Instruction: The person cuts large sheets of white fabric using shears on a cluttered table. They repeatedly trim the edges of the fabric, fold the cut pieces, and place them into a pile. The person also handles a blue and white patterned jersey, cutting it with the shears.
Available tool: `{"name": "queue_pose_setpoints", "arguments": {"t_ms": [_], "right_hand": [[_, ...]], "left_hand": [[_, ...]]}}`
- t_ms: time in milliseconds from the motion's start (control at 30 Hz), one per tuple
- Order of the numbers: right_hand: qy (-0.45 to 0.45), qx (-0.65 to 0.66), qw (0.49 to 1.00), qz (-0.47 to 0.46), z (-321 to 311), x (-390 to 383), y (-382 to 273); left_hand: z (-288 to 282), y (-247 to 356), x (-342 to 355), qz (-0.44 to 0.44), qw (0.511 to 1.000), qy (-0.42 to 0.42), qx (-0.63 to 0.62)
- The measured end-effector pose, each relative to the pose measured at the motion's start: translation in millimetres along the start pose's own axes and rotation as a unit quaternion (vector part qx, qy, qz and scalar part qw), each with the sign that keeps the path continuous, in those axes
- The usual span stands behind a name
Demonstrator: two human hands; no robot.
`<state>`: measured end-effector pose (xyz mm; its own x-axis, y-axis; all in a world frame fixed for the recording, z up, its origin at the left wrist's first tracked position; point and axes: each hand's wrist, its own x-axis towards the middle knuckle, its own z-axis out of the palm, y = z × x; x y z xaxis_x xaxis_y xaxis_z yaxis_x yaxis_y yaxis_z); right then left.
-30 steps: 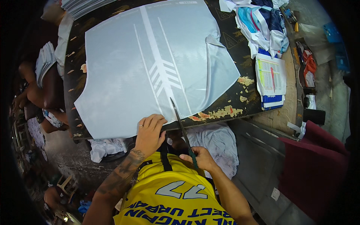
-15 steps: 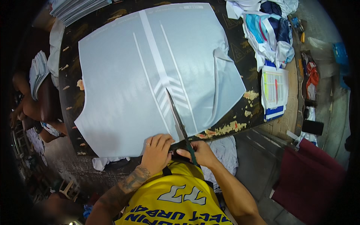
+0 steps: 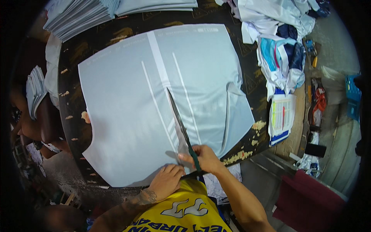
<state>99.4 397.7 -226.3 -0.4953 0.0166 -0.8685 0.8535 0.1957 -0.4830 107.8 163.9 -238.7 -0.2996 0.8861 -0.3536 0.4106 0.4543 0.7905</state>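
A pale grey fabric panel [image 3: 112,116] with white stripes lies on a dark, worn table [image 3: 71,73]. My right hand [image 3: 201,160] grips long scissors with a dark green handle [image 3: 178,116]; their dark blades lie along the central stripe, where the cloth is parted behind the tip and wrinkled beside it. My left hand [image 3: 166,179] has its fingers curled on the panel's near edge, left of the scissors; its thumb is hidden. The panel's right side has a raised fold.
Stacks of pale cloth [image 3: 79,19] lie at the back left. Mixed garments [image 3: 282,58] and papers [image 3: 282,114] sit at the right. Another person's arm [image 3: 27,123] shows at far left. A maroon cloth [image 3: 301,201] is below the table's right end.
My right hand and the scissors have advanced up the stripe, lengthening the parting and wrinkling the cloth. The whole scene has shifted downward in view, showing more stacks at the back.
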Motion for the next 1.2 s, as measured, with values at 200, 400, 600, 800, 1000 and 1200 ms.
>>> {"name": "queue_pose_setpoints", "arguments": {"t_ms": [200,400,600,800,1000,1200], "right_hand": [[-0.011,0.023,0.999,0.020,-15,28,-53],[-0.001,0.024,1.000,-0.002,-26,53,-103],[0.038,-0.015,0.998,-0.044,-36,92,-134],[0.058,-0.039,0.996,-0.061,-46,124,-173],[0.036,0.086,0.985,-0.144,-60,95,-155],[0.396,0.020,0.913,-0.100,-109,-22,12]], "left_hand": [[-19,-16,11,0.010,0.991,-0.057,-0.121],[-34,-33,21,0.030,0.969,-0.139,-0.204],[-35,-49,31,0.043,0.951,-0.198,-0.232],[-54,-40,35,0.029,0.938,-0.206,-0.276],[-196,-73,110,-0.085,0.936,0.242,-0.241],[-310,-177,245,-0.096,0.848,0.474,0.218]]}}
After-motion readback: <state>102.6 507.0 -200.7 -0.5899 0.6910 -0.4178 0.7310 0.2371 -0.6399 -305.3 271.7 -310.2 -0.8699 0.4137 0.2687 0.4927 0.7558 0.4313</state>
